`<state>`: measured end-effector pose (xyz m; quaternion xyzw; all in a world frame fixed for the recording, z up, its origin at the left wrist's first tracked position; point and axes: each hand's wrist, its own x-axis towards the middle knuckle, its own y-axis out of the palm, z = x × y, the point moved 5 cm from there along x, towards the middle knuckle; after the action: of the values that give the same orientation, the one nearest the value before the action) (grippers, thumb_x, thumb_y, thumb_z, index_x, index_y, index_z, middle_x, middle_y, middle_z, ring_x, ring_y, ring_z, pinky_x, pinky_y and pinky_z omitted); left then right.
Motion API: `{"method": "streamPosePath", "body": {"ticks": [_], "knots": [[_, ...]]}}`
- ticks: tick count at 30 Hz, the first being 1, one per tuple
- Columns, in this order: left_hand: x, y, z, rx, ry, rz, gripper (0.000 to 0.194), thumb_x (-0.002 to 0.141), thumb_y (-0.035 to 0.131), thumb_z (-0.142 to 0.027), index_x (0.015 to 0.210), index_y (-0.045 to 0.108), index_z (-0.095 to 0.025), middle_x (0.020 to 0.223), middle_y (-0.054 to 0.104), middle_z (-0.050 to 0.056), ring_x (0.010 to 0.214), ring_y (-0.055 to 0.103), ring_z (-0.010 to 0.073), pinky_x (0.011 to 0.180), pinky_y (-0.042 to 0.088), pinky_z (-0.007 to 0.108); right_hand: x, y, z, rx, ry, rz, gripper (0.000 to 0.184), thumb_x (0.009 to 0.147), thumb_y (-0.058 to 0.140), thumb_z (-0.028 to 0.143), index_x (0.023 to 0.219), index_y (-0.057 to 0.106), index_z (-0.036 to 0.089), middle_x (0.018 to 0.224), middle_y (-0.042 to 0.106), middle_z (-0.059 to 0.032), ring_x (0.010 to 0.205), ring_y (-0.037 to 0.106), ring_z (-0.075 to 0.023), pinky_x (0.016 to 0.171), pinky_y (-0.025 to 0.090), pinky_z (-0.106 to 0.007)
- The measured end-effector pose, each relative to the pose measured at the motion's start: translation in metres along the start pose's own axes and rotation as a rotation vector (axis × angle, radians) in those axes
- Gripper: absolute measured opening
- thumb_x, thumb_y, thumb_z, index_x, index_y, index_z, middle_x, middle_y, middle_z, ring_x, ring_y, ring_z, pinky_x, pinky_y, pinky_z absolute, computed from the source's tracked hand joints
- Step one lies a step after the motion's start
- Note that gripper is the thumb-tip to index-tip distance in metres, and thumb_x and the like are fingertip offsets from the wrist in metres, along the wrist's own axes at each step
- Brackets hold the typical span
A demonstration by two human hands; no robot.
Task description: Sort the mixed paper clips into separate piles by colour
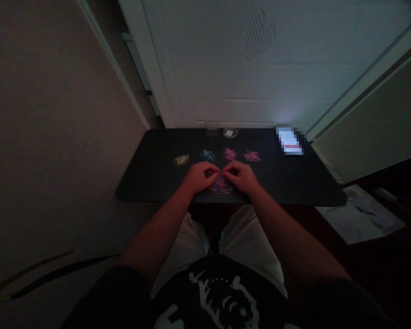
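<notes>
Over a mixed pile of thin purple and pale pieces (221,184), my left hand (201,176) and my right hand (241,176) meet with thumb and fingertips pinched together. Anything between the fingertips is too small and dark to make out. Beyond my hands lie four separate small heaps: a yellowish one (181,159), a blue one (207,155), a pink one (229,153) and a pink-magenta one (252,156). All are thin, short pieces whose exact kind does not show.
The black table (287,183) stands against a white panel with heart reliefs. A clear cup (211,128) and a round clear lid (230,133) sit at its back edge. A lit, pixelated screen (289,140) is at back right. Papers (359,214) lie below, right.
</notes>
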<state>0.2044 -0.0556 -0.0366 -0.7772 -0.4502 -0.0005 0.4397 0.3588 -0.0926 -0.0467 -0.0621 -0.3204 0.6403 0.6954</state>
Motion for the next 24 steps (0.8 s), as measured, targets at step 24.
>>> {"method": "streamPosePath", "body": {"ticks": [24], "knots": [[0.0009, 0.0003, -0.0019, 0.024, 0.026, 0.013, 0.014, 0.079, 0.06, -0.025, 0.085, 0.07, -0.017, 0.079, 0.068, 0.004, 0.073, 0.061, 0.0137, 0.068, 0.047, 0.026, -0.001, 0.0004, 0.0018, 0.074, 0.066, -0.006, 0.018, 0.069, 0.069, 0.032, 0.073, 0.061, 0.017, 0.062, 0.053, 0.0014, 0.053, 0.044, -0.0095, 0.05, 0.035, -0.023]]}}
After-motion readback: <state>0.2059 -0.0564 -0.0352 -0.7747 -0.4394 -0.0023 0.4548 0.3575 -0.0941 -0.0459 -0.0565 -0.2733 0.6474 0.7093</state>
